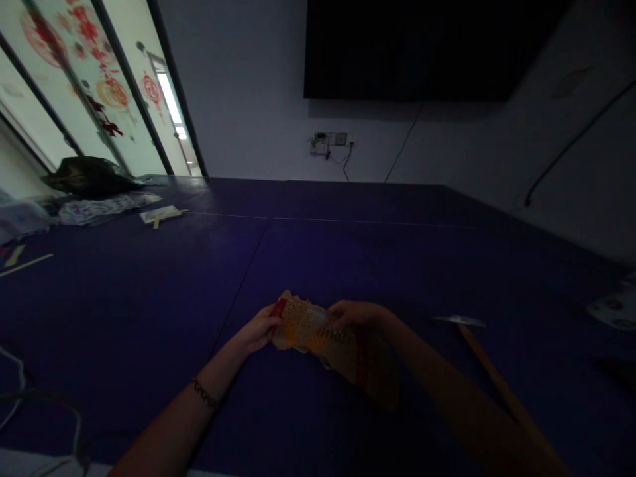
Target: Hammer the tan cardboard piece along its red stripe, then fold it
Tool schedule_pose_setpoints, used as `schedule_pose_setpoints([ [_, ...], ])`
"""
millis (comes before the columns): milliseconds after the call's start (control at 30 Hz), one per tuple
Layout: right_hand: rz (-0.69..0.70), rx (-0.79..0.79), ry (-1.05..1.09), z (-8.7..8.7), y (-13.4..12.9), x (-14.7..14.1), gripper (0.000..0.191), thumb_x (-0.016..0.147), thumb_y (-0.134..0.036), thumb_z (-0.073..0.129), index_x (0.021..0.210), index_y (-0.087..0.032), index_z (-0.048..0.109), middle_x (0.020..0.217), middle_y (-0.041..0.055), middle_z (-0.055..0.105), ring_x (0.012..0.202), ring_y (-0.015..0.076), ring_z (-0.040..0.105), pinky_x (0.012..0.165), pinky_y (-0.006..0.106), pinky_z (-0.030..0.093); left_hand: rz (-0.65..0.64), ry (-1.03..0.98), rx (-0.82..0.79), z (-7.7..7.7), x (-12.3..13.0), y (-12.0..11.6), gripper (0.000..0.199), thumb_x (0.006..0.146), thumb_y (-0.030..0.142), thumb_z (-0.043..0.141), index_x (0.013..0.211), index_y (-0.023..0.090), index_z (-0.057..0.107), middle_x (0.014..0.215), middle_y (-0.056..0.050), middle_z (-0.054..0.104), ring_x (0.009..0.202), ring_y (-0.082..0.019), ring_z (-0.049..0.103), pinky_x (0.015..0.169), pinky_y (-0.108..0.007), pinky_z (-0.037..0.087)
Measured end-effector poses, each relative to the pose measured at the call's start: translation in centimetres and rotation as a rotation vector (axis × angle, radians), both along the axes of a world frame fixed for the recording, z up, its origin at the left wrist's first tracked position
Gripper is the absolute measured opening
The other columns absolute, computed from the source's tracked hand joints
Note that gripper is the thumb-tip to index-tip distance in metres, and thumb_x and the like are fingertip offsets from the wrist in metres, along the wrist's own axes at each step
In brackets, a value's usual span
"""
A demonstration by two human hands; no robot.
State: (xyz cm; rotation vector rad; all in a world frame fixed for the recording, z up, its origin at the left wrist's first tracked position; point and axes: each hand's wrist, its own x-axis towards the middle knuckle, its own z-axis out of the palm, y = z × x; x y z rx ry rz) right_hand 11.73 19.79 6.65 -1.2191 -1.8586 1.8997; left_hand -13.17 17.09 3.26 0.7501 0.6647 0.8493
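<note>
A torn-edged piece of printed cardboard [305, 328], tan with a red band at its left end and an orange patch, lies low over the dark blue tabletop. My left hand [261, 329] is closed on its left end, thumb on top. On the upper edge, my right hand [355, 313] is closed with its fingertips pinching the printed face. The cardboard's right part runs into shadow beneath my right forearm. To the right of that arm lies a hammer [460, 321] with a metal head and a wooden handle, partly hidden by the arm.
The dark blue table [318, 252] reaches back to the wall. At the far left are a dark bag [92, 175], crumpled plastic [94, 209] and a white packet [160, 214] with yellow strips. Cables [22, 374] trail at the left front. A pale object [616, 308] sits at the right edge.
</note>
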Motion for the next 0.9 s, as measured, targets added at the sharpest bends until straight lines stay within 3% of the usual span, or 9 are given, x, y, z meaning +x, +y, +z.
schedule_pose_setpoints([
  [167,-0.075,-0.052,0.041,-0.2,-0.7,-0.1,0.019,0.055,-0.02,0.065,0.072,-0.014,0.069,0.067,0.0007,0.069,0.058,0.0153,0.063,0.06,0.027,0.048,0.023,0.013,-0.038,-0.2,-0.1,0.3,0.035,0.068,0.007,0.062,0.103,0.009,0.057,0.097,-0.013,0.064,0.08,-0.021,0.064,0.077,-0.03,0.048],
  [333,-0.254,-0.044,0.069,0.0,-0.7,1.3,0.021,0.062,-0.024,0.063,0.079,-0.012,0.068,0.075,0.004,0.07,0.069,0.0184,0.064,0.068,0.031,0.048,0.098,-0.009,-0.078,0.2,0.1,0.0,0.033,0.076,0.019,0.061,0.107,0.012,0.05,0.102,-0.016,0.062,0.087,-0.024,0.063,0.081,-0.037,0.047],
  [533,-0.591,-0.011,-0.018,1.7,2.4,8.7,0.018,0.083,-0.026,0.052,0.092,-0.012,0.059,0.093,0.005,0.063,0.08,0.0161,0.06,0.071,0.035,0.049,0.075,0.016,-0.097,0.7,0.2,-0.3,0.025,0.079,0.022,0.057,0.102,0.013,0.051,0.105,-0.017,0.061,0.094,-0.025,0.061,0.084,-0.038,0.045],
  [700,-0.905,0.011,-0.133,3.1,3.8,15.3,0.027,0.085,-0.028,0.05,0.108,-0.016,0.051,0.108,0.0067,0.055,0.088,0.0188,0.057,0.072,0.038,0.049,0.1,0.02,-0.114,0.5,0.0,0.0,0.021,0.08,0.02,0.055,0.1,0.013,0.052,0.104,-0.016,0.061,0.093,-0.024,0.061,0.083,-0.038,0.045],
  [900,-1.074,0.02,-0.197,3.1,4.0,19.4,0.029,0.084,-0.028,0.051,0.109,-0.014,0.051,0.108,0.0086,0.055,0.089,0.0194,0.057,0.073,0.038,0.049,0.105,0.034,-0.126,0.1,-0.2,0.2,0.022,0.081,0.019,0.053,0.103,0.013,0.051,0.104,-0.016,0.061,0.094,-0.024,0.06,0.084,-0.04,0.045],
])
